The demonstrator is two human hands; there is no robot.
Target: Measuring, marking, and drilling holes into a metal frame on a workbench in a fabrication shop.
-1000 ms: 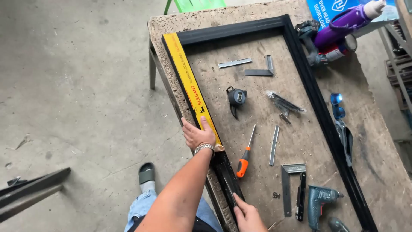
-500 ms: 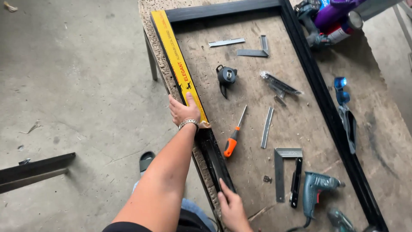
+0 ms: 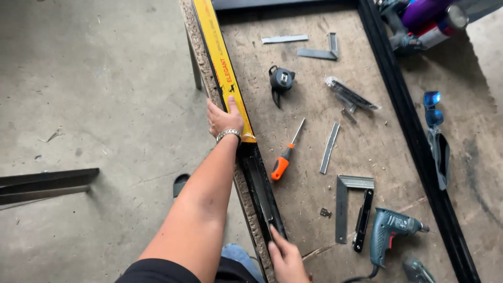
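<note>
Since a second ago my left hand (image 3: 224, 121) has stayed flat on the yellow-wrapped black frame rail (image 3: 225, 73), right hand (image 3: 287, 258) at 6 o'clock pressing its bare end, fingers open, gripping nothing.

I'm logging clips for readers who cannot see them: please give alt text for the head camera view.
A person's left hand presses on a long yellow spirit level lying along a black metal frame rail on a chipboard workbench, while the right hand touches the rail's near end. An orange-handled screwdriver, steel try square and teal electric drill lie nearby.
</note>
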